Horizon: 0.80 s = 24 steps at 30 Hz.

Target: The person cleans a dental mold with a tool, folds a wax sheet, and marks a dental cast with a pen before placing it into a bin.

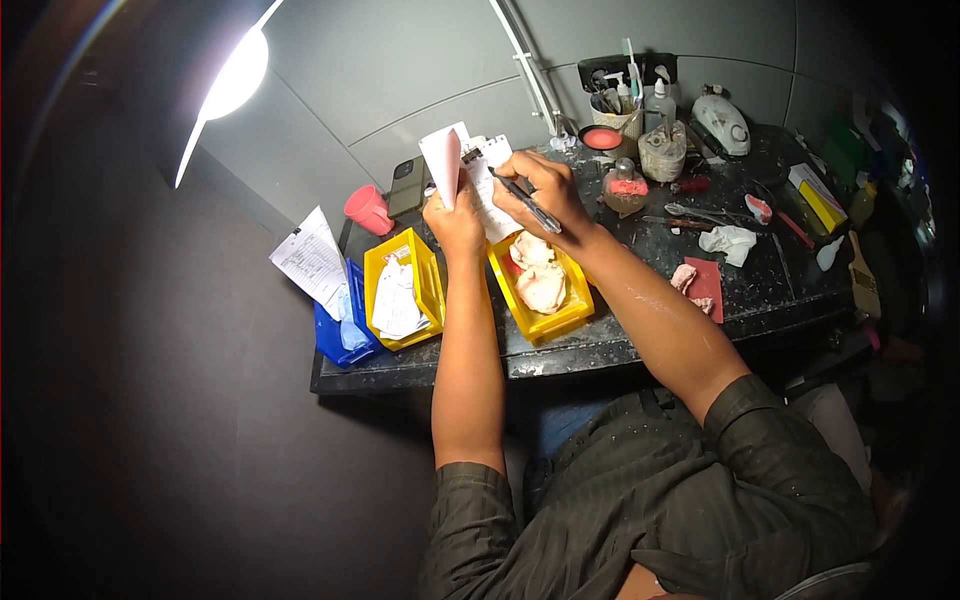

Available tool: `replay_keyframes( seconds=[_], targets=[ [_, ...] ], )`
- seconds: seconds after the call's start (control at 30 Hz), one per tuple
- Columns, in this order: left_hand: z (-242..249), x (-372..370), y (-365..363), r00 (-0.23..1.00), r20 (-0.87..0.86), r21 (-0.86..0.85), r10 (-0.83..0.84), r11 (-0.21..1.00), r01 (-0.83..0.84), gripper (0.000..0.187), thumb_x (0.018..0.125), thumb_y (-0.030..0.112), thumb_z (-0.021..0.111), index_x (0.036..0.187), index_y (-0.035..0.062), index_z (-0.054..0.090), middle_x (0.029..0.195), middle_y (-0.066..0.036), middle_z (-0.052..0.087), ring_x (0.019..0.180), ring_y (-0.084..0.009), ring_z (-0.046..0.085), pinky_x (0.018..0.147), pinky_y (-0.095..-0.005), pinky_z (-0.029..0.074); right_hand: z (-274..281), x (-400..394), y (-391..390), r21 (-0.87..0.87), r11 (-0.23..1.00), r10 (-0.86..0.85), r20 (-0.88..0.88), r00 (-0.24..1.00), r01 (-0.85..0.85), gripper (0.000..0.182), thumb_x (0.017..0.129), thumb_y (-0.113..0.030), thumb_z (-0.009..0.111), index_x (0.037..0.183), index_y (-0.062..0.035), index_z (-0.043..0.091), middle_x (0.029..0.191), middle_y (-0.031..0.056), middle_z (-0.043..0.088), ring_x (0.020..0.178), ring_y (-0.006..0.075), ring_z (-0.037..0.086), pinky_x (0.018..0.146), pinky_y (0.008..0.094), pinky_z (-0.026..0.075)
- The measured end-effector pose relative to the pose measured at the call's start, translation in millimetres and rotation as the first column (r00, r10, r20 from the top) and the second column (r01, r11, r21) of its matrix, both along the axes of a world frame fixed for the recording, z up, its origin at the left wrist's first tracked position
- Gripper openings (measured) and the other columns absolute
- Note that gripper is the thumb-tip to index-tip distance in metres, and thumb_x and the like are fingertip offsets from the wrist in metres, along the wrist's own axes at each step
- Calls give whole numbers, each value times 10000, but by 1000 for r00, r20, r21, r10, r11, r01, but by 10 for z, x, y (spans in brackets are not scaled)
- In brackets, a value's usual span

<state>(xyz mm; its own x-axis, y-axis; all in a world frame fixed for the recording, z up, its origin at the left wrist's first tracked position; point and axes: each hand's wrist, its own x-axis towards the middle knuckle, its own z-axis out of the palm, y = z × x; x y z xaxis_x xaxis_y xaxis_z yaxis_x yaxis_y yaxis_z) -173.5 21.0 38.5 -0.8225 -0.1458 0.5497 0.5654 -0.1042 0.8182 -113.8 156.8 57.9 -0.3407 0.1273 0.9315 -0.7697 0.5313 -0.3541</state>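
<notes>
My left hand (455, 222) is closed on a pad of papers (441, 160), whose upper sheets are folded up. A black pen (530, 204) is in my right hand (546, 190), its tip over the white written sheet (486, 190). Just below the papers is a yellow bin (545, 331) with pale plaster casts (541, 283) in it. Left of my left forearm, a second yellow bin (429, 283) holds white papers (396, 302).
A blue bin (345, 350) with papers stands at the table's left end, near a pink cup (369, 210) and a phone (407, 186). Bottles, a brush holder (662, 155), tools and a red wax sheet (706, 283) lie to the right. A bright lamp (236, 75) hangs upper left.
</notes>
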Motion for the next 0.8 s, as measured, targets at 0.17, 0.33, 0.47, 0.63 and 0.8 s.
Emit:
replay_keyframes(
  seconds=[0.17, 0.33, 0.47, 0.63, 0.8],
  targets=[
    [6, 17, 4, 1000, 2, 2, 0, 1000, 0, 271, 852, -20, 565, 1072, -79, 712, 994, -105, 719, 920, -146, 662, 822, -294, 517, 12, 23, -5, 7, 1000, -1, 18, 1000, 0, 151, 775, -30, 726, 845, -4, 594, 728, 130, 623, 658, 266, 658, 614, 343, 509],
    [-9, -13, 8, 999, -35, 7, -7, 1000, 8, 278, 855, -21, 563, 1082, -85, 708, 997, -106, 719, 923, -151, 665, 828, -295, 518, 0, 32, -17, -22, 1000, -8, 69, 998, 10, 163, 783, -63, 705, 844, -9, 564, 750, 150, 612, 691, 317, 640, 643, 382, 511],
    [16, 12, 6, 1000, -19, -18, 12, 1000, -12, 277, 854, -24, 564, 1082, -92, 706, 998, -110, 719, 925, -154, 667, 836, -297, 518, 12, 58, -34, -75, 997, -14, 77, 997, 20, 169, 785, -69, 711, 844, -12, 563, 769, 151, 630, 691, 316, 657, 640, 379, 519],
    [32, 34, 20, 1000, -9, 23, 0, 1000, 0, 283, 845, -31, 570, 1088, -94, 703, 1005, -113, 717, 935, -156, 668, 849, -299, 517, 26, 71, -35, -90, 996, -10, 73, 997, 17, 168, 794, -71, 713, 854, -13, 567, 783, 151, 641, 705, 318, 669, 651, 377, 525],
    [45, 50, 25, 1000, 5, 27, -7, 1000, 7, 290, 842, -35, 565, 1090, -93, 702, 1013, -111, 715, 942, -159, 668, 858, -301, 516, 16, 62, -27, -84, 996, -5, 80, 997, 12, 160, 804, -73, 711, 869, -12, 579, 794, 152, 649, 714, 319, 673, 653, 379, 526]
  ],
)
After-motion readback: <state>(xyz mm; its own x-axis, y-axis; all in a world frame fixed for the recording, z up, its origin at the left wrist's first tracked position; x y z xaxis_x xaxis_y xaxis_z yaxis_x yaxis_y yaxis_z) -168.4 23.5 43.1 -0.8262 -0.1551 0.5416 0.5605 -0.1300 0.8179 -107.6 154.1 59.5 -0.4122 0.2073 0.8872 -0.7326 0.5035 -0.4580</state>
